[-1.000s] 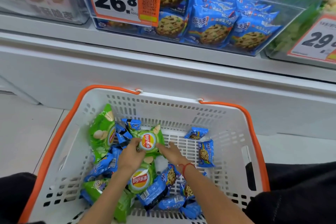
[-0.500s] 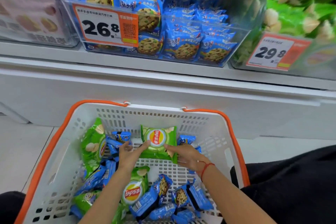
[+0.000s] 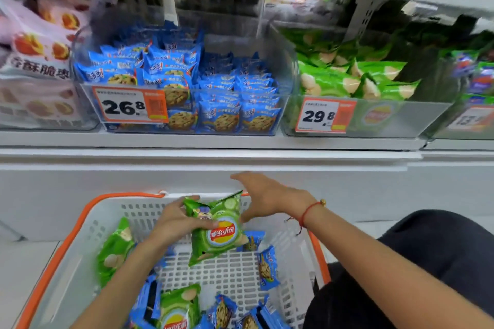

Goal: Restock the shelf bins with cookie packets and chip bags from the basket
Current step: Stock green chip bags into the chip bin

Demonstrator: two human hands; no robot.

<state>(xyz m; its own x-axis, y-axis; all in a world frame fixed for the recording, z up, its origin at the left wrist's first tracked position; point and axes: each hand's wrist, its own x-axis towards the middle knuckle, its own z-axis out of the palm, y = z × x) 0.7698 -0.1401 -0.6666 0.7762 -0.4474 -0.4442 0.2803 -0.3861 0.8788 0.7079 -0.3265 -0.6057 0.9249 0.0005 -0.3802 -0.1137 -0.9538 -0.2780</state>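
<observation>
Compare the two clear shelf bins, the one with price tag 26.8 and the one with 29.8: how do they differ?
The 26.8 bin holds blue cookie packets; the 29.8 bin holds green chip bags. The 26.8 bin stands left of the 29.8 bin. Both are clear and carry an orange-edged price tag.

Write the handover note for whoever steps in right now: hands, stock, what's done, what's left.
Left hand grips a green chip bag, logo upside down, lifted above the basket. Right hand is open beside the bag, holding nothing.
Chip bin, priced 29.8, sits right of the cookie bin, priced 26.8; both hold stock.
Left: bin this bag, then the chip bags and cookie packets in the basket.
</observation>
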